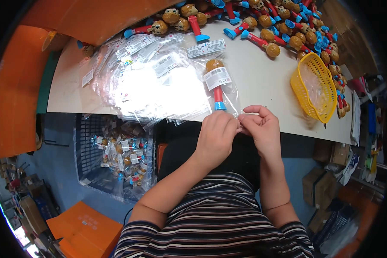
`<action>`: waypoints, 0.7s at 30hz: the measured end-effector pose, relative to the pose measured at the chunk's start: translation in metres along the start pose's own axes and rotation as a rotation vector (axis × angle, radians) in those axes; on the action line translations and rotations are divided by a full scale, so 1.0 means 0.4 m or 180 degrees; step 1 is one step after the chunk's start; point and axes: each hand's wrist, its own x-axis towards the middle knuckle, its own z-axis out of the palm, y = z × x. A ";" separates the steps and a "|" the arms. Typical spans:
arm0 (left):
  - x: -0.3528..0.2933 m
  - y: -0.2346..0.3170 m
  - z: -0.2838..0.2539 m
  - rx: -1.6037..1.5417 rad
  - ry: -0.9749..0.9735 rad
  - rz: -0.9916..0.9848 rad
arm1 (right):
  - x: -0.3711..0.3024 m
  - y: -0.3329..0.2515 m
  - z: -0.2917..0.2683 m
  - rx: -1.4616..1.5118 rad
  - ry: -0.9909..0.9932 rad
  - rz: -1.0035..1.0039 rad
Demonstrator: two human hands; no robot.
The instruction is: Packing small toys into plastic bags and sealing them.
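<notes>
A candy dispenser (218,93) with a brown head, red stem and blue foot lies inside a clear plastic bag (232,92) at the table's front edge. Its foot points toward me, and a white printed label covers part of the head. My left hand (217,134) is closed on the near end of the bag, just below the blue foot. Beside it, my right hand (262,128) pinches the bag's near right corner between thumb and fingers. The fingertips of both hands nearly meet there. What lies between them is too small to make out.
Flat clear bags (159,81) lie in a glaring pile at left. Several loose dispensers (284,34) crowd the far and right sides. A yellow basket (296,84) stands at right. Below the table, a blue crate (82,150) contains bagged dispensers. An orange box (84,230) sits lower left.
</notes>
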 end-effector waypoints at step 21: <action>0.116 -0.025 -0.194 -0.2945 0.0192 -0.1820 | 0.053 0.034 -0.079 -0.0095 0.0043 -0.0284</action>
